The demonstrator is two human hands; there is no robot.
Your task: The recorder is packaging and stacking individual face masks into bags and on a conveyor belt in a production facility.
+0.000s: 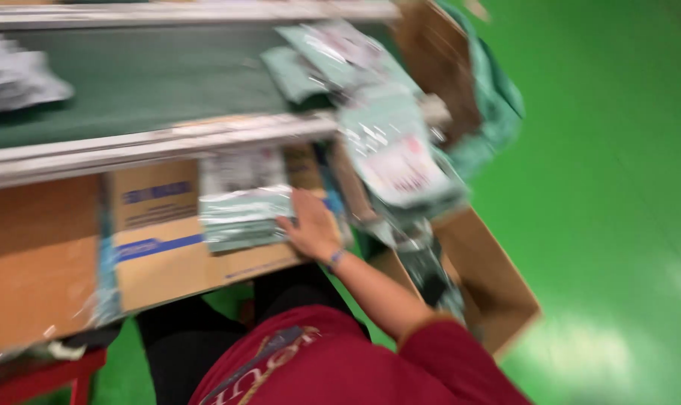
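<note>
The view is blurred by motion. My right hand (310, 227) reaches forward from a dark red sleeve and lies on the right edge of a pale green plastic mailer packet (241, 216), with thumb and fingers closed around that edge. The packet lies on a flattened cardboard box (168, 255) that serves as a work surface in front of me. A second packet with a white label (243, 171) lies just behind it. My left hand is out of sight.
A dark green conveyor belt (145, 82) with a metal rail runs across the top and carries several packets (333, 56). To the right, an open cardboard box (490, 285) overflows with more packets (400, 161). The floor is bright green (618, 187); a red stool (48, 379) stands lower left.
</note>
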